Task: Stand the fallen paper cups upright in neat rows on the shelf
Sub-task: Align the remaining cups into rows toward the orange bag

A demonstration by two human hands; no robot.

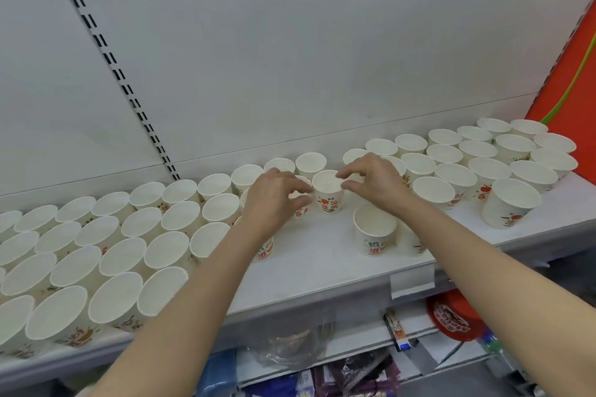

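Nearly done, we judge: cups on the shelf (322, 271) all stand upright, packed rows at left (96, 255) and right (483, 158). The middle gap holds a few loose ones. Our right hand (374, 182) pinches the rim of a centre cup (327, 192); left hand (274, 195) curls round its neighbour (302, 208). Left: aligning the strays, like the front cup (374, 232).

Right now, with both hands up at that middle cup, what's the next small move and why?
Probably nudge the middle cup back toward the rear row. It stands upright, the right hand pinches its rim, the left hand grips the cup beside it, and bare shelf lies in front.
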